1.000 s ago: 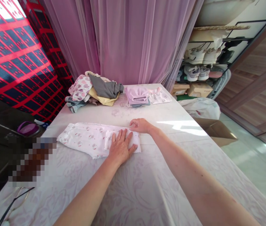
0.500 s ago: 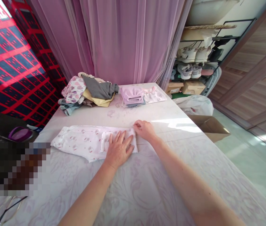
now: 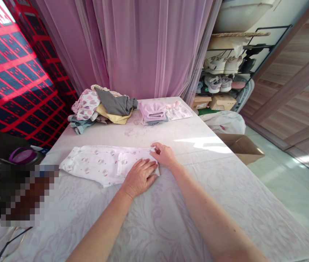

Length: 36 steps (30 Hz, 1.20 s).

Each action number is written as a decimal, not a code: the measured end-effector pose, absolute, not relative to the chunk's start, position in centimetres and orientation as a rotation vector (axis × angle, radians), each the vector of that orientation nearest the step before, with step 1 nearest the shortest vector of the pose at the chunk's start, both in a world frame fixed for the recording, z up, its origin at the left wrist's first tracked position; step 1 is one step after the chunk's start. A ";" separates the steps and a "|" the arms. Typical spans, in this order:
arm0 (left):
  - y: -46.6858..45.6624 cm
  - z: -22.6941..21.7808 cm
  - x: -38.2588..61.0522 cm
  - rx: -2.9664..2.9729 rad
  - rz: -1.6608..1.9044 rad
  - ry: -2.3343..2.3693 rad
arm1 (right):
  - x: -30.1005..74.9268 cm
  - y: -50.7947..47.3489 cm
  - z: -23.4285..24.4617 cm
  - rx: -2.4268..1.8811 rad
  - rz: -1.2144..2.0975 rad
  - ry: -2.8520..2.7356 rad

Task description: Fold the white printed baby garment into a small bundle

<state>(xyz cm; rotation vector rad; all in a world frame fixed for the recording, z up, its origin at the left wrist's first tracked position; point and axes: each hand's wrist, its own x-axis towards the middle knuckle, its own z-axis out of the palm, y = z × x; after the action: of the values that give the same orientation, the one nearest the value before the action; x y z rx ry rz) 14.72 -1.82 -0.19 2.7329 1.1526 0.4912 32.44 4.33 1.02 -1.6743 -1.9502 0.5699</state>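
Observation:
A pair of white printed trousers [image 3: 93, 163] lies flat on the table, the legs laid together and the right-hand end folded back over itself. My left hand [image 3: 140, 178] rests on the folded part, palm down with its fingers stretched out. At the far right corner of the fold, my right hand [image 3: 164, 154] has its thumb and forefinger curled round the cloth edge. The underside of the fold is hidden.
A loose heap of clothes [image 3: 102, 105] lies at the back left. Beside it are a folded lilac garment [image 3: 152, 111] and a folded white-and-pink garment [image 3: 179, 111]. A cardboard box [image 3: 239, 147] stands right of the table, below a shoe rack [image 3: 225, 71].
My left hand has slid slightly nearer to me, its fingers drawing closer together. My right hand has shifted left onto the fold's corner. The trousers lie much as before.

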 end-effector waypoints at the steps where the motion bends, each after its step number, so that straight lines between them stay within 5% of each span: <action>1: -1.8 -0.2 14.7 2.731 0.498 1.148 | 32.6 4.3 0.7 -1.618 0.554 -1.982; 24: -2.1 0.3 15.0 2.663 0.288 1.343 | 35.3 9.2 4.3 -1.452 0.597 -2.688; 36: -2.0 0.3 15.1 2.676 0.256 1.324 | 34.3 7.8 1.3 -1.645 0.456 -2.286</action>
<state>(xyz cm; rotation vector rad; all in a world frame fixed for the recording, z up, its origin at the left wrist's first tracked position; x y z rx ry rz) 15.05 -2.04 0.32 2.6764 1.3243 0.2563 34.30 7.84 1.27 -1.6446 -2.2858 0.4562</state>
